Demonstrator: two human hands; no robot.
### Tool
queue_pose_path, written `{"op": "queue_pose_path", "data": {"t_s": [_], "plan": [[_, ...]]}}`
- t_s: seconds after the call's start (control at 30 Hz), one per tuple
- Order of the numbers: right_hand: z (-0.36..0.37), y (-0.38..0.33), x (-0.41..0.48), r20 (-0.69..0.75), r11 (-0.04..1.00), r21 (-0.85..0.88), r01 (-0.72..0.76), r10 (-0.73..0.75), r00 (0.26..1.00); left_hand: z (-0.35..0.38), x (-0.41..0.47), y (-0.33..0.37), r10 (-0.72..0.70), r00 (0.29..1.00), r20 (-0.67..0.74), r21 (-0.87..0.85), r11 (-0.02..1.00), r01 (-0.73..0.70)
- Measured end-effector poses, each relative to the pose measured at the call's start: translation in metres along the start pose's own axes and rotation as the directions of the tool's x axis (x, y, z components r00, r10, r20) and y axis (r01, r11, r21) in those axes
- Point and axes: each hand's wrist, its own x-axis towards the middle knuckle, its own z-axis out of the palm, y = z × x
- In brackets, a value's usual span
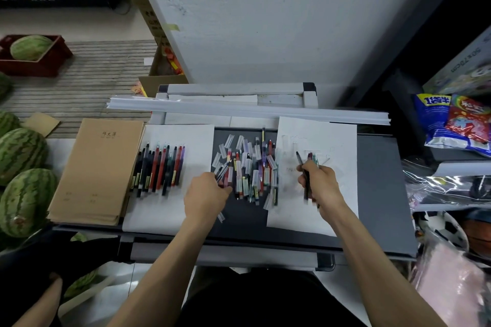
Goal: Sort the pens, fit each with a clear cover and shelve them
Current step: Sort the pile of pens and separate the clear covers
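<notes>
A loose pile [247, 170] of pens in black, red, purple and green, mixed with clear covers [229, 141], lies mid-surface [377, 180] between two white sheets. A sorted row [159, 167] of pens sits on the left sheet [170, 210]. The left grip [206, 194] touches the pile's near-left edge, and I cannot tell if it holds anything. The right grip [320, 180], over the right sheet [337, 141] just beside the pile, is curled round a bundle [306, 188] of pens, tips pointing away.
</notes>
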Motion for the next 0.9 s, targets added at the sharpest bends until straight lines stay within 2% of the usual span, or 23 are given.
{"op": "queue_pose_path", "data": {"t_s": [0.17, 0.27, 0.43, 0.5, 0.6, 0.7, 0.8, 0.9], "plan": [[0.004, 0.005, 0.003, 0.115, 0.999, 0.025, -0.029, 0.026, 0.993, 0.002, -0.006, 0.000, 0.025, 0.998, -0.064, 0.033, 0.999, -0.023], [0.006, 0.006, 0.001, 0.144, 0.999, 0.039, -0.013, 0.007, 0.990, -0.003, -0.014, -0.004, 0.025, 0.996, -0.088, -0.067, 0.997, -0.031], [0.008, 0.008, 0.003, 0.108, 0.999, 0.025, -0.034, 0.031, 0.994, -0.007, -0.023, -0.017, 0.015, 0.965, -0.262, -0.273, 0.958, -0.089], [0.010, 0.013, 0.008, 0.112, 0.997, -0.069, -0.015, 0.022, 0.994, -0.008, -0.026, -0.019, -0.028, 0.956, -0.293, -0.462, 0.879, -0.116], [0.015, 0.018, 0.010, 0.117, 0.996, -0.083, -0.014, 0.023, 0.993, -0.013, -0.031, -0.014, -0.098, 0.949, -0.299, -0.647, 0.752, -0.126], [0.020, 0.021, 0.009, 0.058, 0.982, -0.187, -0.021, 0.032, 0.998, -0.017, -0.030, -0.008, -0.235, 0.946, -0.222, -0.842, 0.536, -0.064], [0.026, 0.024, 0.008, -0.002, 0.932, -0.362, 0.028, -0.030, 1.000, -0.019, -0.021, -0.008, -0.393, 0.914, -0.100, -0.939, 0.341, 0.044], [0.032, 0.022, 0.006, -0.030, 0.876, -0.472, 0.105, -0.135, 0.990, -0.022, -0.017, -0.008, -0.390, 0.921, 0.023, -0.980, 0.171, 0.097]]}}
